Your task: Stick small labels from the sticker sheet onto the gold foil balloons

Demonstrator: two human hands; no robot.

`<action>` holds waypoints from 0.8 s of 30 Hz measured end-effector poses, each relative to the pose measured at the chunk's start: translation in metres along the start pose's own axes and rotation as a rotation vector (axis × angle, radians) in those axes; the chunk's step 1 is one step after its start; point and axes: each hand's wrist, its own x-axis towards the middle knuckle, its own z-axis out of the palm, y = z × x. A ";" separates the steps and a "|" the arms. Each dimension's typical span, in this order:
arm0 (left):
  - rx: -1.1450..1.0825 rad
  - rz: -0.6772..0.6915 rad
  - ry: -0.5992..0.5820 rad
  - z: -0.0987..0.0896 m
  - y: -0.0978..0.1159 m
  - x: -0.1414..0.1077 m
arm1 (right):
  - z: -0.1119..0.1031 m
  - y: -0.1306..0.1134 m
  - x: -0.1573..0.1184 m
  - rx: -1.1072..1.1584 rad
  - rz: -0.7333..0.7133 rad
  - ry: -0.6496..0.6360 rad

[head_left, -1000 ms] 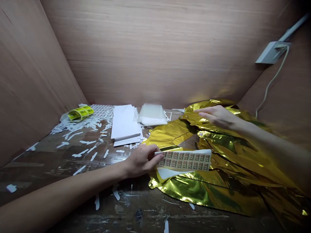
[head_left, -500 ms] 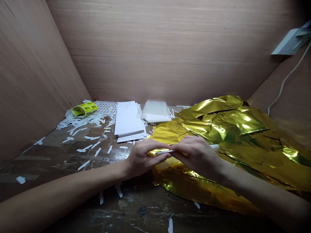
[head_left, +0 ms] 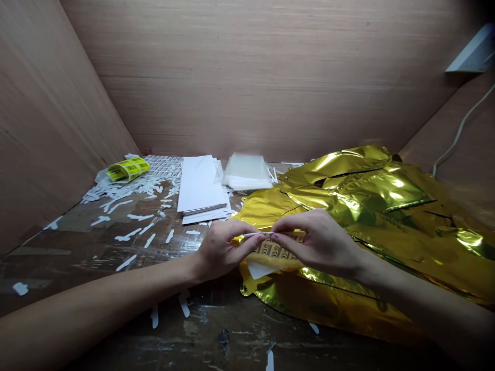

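Note:
My left hand (head_left: 226, 245) and my right hand (head_left: 319, 242) face each other, fingertips almost touching. Both pinch a thin white stick (head_left: 250, 235), much of it hidden by the fingers. Just below the fingers is a printed piece with rows of CE marks and red symbols (head_left: 284, 250), with a white triangular corner (head_left: 261, 269) beneath. Whether this piece is also held, I cannot tell. Gold foil pieces (head_left: 348, 206), shiny and crumpled in a pile, lie under and to the right of my hands.
Left of the foil are a stack of white cards (head_left: 201, 183) and a stack of clear plastic sleeves (head_left: 247, 172). A curled yellow label sheet (head_left: 127, 169) lies at the back left. White paper scraps (head_left: 126, 263) litter the dark table (head_left: 127, 330). Wooden panels (head_left: 247, 77) enclose it.
My right hand has turned, and the long white end behind it no longer shows. The printed piece and white corner below the fingers have come into view. The whole view has shifted slightly.

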 end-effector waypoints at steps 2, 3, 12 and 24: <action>-0.006 -0.019 -0.006 0.000 0.000 0.000 | 0.001 0.001 0.000 -0.027 -0.014 -0.018; -0.010 -0.029 -0.010 0.000 0.000 0.000 | 0.002 0.002 0.000 -0.040 -0.024 -0.022; -0.076 -0.171 -0.067 -0.002 0.003 0.006 | 0.008 0.012 -0.004 -0.175 -0.069 -0.098; -0.232 -0.157 -0.022 -0.004 0.002 0.007 | 0.004 0.003 -0.001 -0.215 0.140 -0.388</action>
